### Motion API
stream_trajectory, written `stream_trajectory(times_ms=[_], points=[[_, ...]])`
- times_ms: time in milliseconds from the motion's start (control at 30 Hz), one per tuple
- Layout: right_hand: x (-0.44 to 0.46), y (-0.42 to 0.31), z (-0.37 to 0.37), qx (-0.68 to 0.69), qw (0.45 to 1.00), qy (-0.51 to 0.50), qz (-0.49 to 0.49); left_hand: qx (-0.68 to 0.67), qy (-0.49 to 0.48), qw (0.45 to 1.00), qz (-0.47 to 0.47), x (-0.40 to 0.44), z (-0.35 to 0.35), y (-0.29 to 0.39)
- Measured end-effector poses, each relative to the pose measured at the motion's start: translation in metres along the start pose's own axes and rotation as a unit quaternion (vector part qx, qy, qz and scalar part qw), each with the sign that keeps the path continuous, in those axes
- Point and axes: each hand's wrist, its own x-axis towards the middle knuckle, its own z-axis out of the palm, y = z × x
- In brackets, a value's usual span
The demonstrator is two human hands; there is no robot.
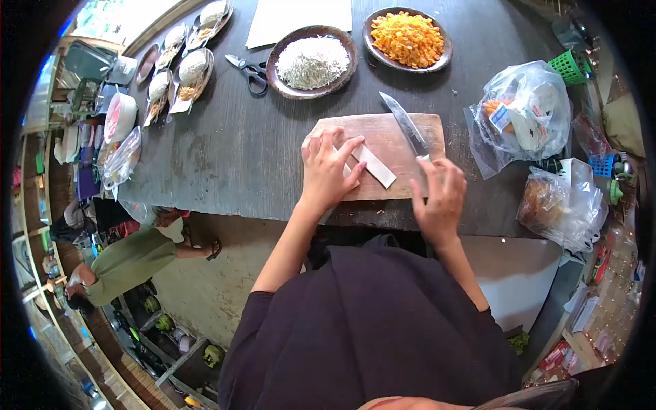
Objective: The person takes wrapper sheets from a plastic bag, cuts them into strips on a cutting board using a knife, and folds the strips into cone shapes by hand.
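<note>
A wooden cutting board (pixel 383 130) lies near the table's front edge. My left hand (pixel 328 164) rests on its left half, thumb and fingers closed over a pale flat strip (pixel 377 168). Another pale piece shows partly under the same hand; the rest of it is hidden. My right hand (pixel 441 198), at the board's right front corner, is wrapped round the handle of a knife (pixel 404 124). The blade points away from me and to the left, apart from the strip.
Behind the board stand a bowl of white shreds (pixel 313 63), a bowl of orange pieces (pixel 408 39) and black scissors (pixel 250 74). Plastic bags (pixel 526 113) lie on the right. Several filled dishes (pixel 191 72) line the far left. Another person (pixel 130 263) is at lower left.
</note>
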Motion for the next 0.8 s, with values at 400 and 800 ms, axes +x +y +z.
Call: stream_trajectory(times_ms=[400,800], points=[[0.007,-0.023,0.017,0.064,0.996,-0.053,-0.017,-0.041,-0.022,0.995,0.091,0.012,-0.013,-0.015],[0.017,-0.030,0.024,0.062,0.996,-0.025,-0.051,-0.078,-0.015,0.985,0.152,0.007,-0.022,-0.020]])
